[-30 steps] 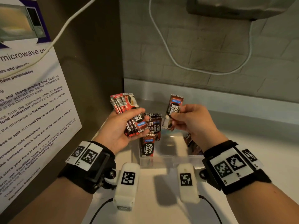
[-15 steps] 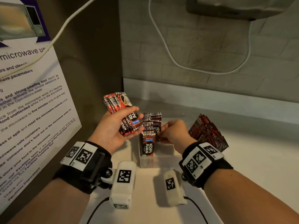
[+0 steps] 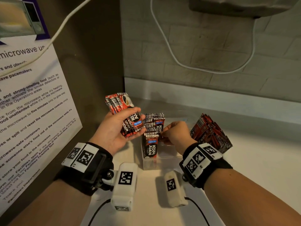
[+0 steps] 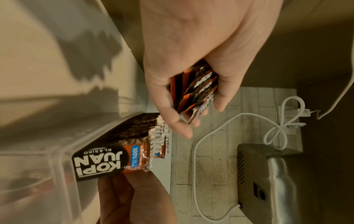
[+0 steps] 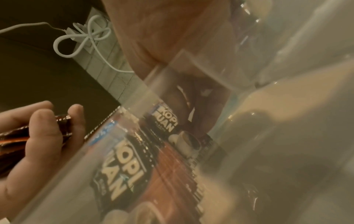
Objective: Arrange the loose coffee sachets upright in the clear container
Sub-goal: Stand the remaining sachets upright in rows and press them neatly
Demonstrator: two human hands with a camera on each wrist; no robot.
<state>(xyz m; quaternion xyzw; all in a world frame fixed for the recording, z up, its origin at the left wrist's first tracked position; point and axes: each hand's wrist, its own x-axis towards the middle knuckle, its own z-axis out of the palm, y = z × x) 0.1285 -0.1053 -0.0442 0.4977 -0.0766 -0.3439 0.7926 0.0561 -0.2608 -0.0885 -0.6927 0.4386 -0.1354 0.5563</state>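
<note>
A clear container (image 3: 164, 158) stands on the counter with a row of upright Kopi Juan sachets (image 3: 153, 132) along its left side. My left hand (image 3: 128, 114) hovers left of it, gripping a fanned bunch of sachets (image 3: 119, 103). Curled fingers of my right hand (image 3: 167, 132) reach into the container and pinch one sachet (image 3: 160, 129) against the row. The right wrist view looks through the clear wall (image 5: 122, 153) at that sachet (image 5: 166, 122) and the row (image 5: 122, 171). In the left wrist view the bunch (image 4: 195, 94) sits in my left hand above the row (image 4: 107, 160).
A heap of loose sachets (image 3: 210, 134) lies on the counter right of the container. A dark wall with a microwave notice (image 3: 29, 98) closes off the left. A tiled back wall carries a white cable (image 3: 172, 53). A metal appliance (image 3: 244, 5) hangs overhead.
My right hand has brought its single sachet down from above into the container beside the upright row, uncovering the heap at the right. My left hand has kept its bunch almost still.
</note>
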